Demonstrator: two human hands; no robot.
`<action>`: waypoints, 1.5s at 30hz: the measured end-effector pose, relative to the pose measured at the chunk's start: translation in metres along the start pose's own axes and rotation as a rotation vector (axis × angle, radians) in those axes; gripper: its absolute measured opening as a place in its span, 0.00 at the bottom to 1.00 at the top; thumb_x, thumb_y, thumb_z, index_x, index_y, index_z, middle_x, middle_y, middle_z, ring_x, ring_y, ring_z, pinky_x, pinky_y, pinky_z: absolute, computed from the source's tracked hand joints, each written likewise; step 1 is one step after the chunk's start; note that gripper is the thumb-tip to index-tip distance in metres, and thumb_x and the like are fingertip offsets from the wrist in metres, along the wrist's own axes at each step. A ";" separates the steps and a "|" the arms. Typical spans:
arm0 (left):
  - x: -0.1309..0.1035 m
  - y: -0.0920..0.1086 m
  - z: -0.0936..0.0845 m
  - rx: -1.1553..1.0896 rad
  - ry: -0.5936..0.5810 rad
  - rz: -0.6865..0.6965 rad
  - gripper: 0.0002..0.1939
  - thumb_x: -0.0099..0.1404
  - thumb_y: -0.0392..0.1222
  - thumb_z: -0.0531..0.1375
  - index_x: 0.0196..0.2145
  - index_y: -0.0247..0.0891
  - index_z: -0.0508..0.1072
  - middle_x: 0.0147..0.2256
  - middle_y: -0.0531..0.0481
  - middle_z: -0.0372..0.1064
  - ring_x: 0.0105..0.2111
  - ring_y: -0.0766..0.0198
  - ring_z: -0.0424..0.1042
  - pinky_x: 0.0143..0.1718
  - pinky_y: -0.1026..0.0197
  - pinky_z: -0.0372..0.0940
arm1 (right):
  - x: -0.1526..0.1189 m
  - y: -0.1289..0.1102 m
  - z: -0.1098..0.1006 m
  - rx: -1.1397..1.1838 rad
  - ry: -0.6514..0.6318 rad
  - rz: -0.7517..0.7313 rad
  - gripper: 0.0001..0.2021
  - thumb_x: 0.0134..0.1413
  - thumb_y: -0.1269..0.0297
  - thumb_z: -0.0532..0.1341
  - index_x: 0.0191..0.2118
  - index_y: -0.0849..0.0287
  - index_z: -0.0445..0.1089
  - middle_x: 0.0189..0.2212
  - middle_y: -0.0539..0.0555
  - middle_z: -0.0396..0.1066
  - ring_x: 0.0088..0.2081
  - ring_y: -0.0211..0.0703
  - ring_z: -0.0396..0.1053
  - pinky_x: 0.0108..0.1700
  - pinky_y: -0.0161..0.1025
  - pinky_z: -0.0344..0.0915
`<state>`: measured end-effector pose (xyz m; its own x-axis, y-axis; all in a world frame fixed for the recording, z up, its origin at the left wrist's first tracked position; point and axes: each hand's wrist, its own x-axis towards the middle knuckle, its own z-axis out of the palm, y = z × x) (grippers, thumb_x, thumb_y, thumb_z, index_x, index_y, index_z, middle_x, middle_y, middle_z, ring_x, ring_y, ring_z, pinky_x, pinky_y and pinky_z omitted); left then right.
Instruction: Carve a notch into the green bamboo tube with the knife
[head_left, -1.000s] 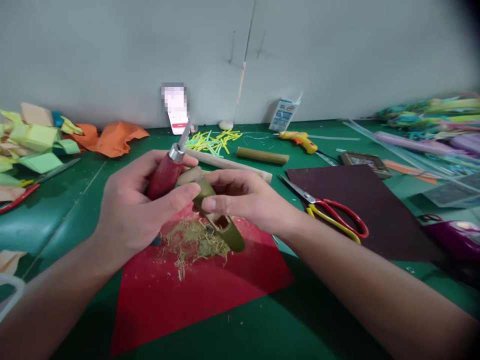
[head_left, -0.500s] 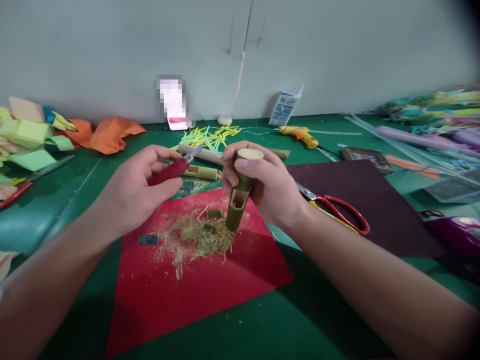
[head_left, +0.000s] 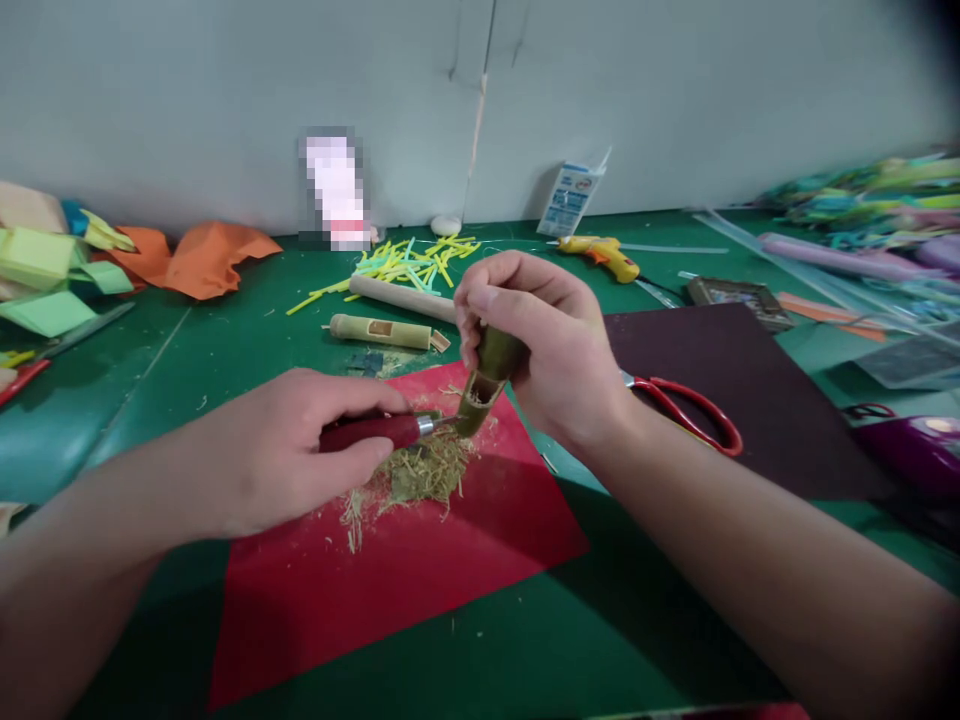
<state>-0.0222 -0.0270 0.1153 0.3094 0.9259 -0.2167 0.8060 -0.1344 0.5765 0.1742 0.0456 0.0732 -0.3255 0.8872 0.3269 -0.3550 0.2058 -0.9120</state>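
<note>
My left hand (head_left: 307, 450) is closed round the red handle of a carving knife (head_left: 375, 431). Its blade points right, close to the lower end of a bamboo tube (head_left: 491, 375); whether it touches I cannot tell. My right hand (head_left: 547, 350) grips that tube's upper part, which the fingers hide, and holds it tilted. A notch is cut in the tube's side. Beneath both hands, bamboo shavings (head_left: 427, 475) lie heaped on a red sheet (head_left: 300, 620). A second notched bamboo tube (head_left: 382, 332) lies behind them.
Behind are a pale wooden rod (head_left: 397, 297), yellow and green strips (head_left: 412, 262), a yellow glue gun (head_left: 600, 255) and a drink carton (head_left: 571, 198). Red-handled scissors (head_left: 694, 410) rest on a dark sheet (head_left: 787, 430). Orange paper (head_left: 217, 260) lies at left, a purple tool (head_left: 911, 445) at right.
My left hand has brought the knife down and to the right, beside the tube's lower end. My right hand has tilted the tube further, its top now covered by the fingers.
</note>
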 end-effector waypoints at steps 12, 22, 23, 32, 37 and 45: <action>0.009 -0.003 0.017 -0.043 0.106 0.154 0.14 0.67 0.46 0.56 0.49 0.48 0.74 0.48 0.53 0.75 0.46 0.57 0.74 0.47 0.57 0.69 | -0.004 -0.015 0.008 -0.093 0.167 0.094 0.07 0.53 0.61 0.66 0.29 0.60 0.72 0.22 0.48 0.65 0.24 0.33 0.61 0.26 0.32 0.60; 0.008 -0.010 0.024 0.300 0.279 0.291 0.13 0.62 0.40 0.56 0.43 0.40 0.74 0.33 0.49 0.72 0.31 0.59 0.69 0.32 0.59 0.61 | -0.003 -0.017 0.005 -0.180 0.152 0.049 0.09 0.52 0.73 0.55 0.26 0.59 0.70 0.22 0.50 0.63 0.24 0.36 0.61 0.25 0.34 0.61; 0.008 -0.010 0.025 0.332 0.285 0.322 0.13 0.61 0.39 0.56 0.43 0.39 0.74 0.30 0.49 0.70 0.30 0.59 0.68 0.32 0.59 0.60 | -0.003 -0.018 0.006 -0.189 0.155 0.026 0.09 0.51 0.74 0.55 0.26 0.59 0.71 0.22 0.50 0.64 0.25 0.36 0.62 0.26 0.34 0.62; 0.006 -0.008 0.026 0.329 0.163 0.322 0.21 0.65 0.37 0.53 0.56 0.41 0.66 0.37 0.49 0.69 0.31 0.62 0.69 0.29 0.62 0.59 | 0.006 -0.014 -0.008 -0.028 0.070 0.025 0.07 0.47 0.76 0.57 0.31 0.59 0.70 0.33 0.53 0.68 0.31 0.38 0.66 0.31 0.37 0.68; 0.006 -0.006 0.025 0.296 0.235 0.332 0.17 0.66 0.41 0.57 0.52 0.50 0.67 0.44 0.53 0.73 0.38 0.62 0.73 0.35 0.64 0.64 | 0.008 -0.012 -0.012 -0.046 -0.037 0.057 0.07 0.54 0.69 0.56 0.27 0.58 0.68 0.20 0.50 0.63 0.22 0.38 0.61 0.24 0.36 0.60; -0.002 -0.003 0.030 0.343 0.401 0.364 0.14 0.63 0.40 0.60 0.47 0.49 0.73 0.44 0.53 0.75 0.41 0.59 0.74 0.36 0.61 0.65 | 0.005 -0.014 -0.011 -0.071 -0.079 0.140 0.11 0.53 0.67 0.55 0.21 0.57 0.64 0.14 0.49 0.55 0.17 0.37 0.53 0.20 0.37 0.53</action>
<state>-0.0103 -0.0394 0.0908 0.4343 0.8511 0.2949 0.8212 -0.5086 0.2586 0.1873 0.0518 0.0847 -0.4364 0.8745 0.2118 -0.2393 0.1140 -0.9642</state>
